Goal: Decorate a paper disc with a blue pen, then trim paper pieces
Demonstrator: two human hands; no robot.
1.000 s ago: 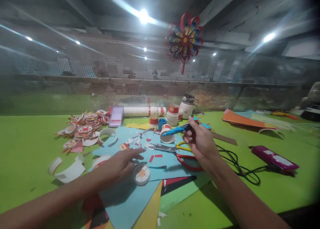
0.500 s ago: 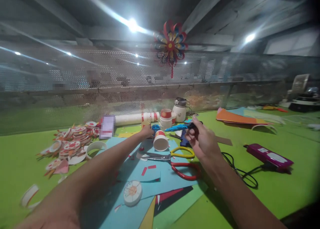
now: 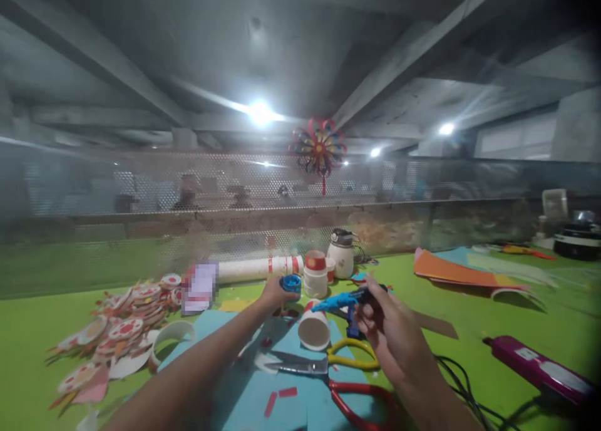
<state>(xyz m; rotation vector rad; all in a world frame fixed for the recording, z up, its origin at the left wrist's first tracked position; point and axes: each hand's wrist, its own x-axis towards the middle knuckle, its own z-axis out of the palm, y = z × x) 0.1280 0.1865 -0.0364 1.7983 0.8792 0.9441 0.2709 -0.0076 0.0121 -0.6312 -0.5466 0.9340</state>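
My left hand [image 3: 272, 298] is closed around a small round container that is blue inside [image 3: 291, 284], held above the far edge of the blue paper [image 3: 206, 324]. My right hand [image 3: 382, 315] grips what looks like a paintbrush [image 3: 338, 302], with a dark handle and a tapered end thick with blue. The tip points left, over the rim of a white paper cup [image 3: 314, 329] lying on its side. Large scissors [image 3: 305, 364] with a yellow and a red handle lie open in front of the cup. Red paper scraps [image 3: 287, 392] lie near the blades.
Stacked paper cups [image 3: 315, 280], a white bottle [image 3: 340, 259] and a white roll [image 3: 253, 269] stand or lie at the back. At left is a pile of decorated discs [image 3: 124, 331]. On the right are coloured sheets [image 3: 460, 274] and a purple corded device [image 3: 535, 365].
The view has tilted up, so everything appears lower. Both hands keep their holds. The blue tip has come slightly left and down over the tipped cup.
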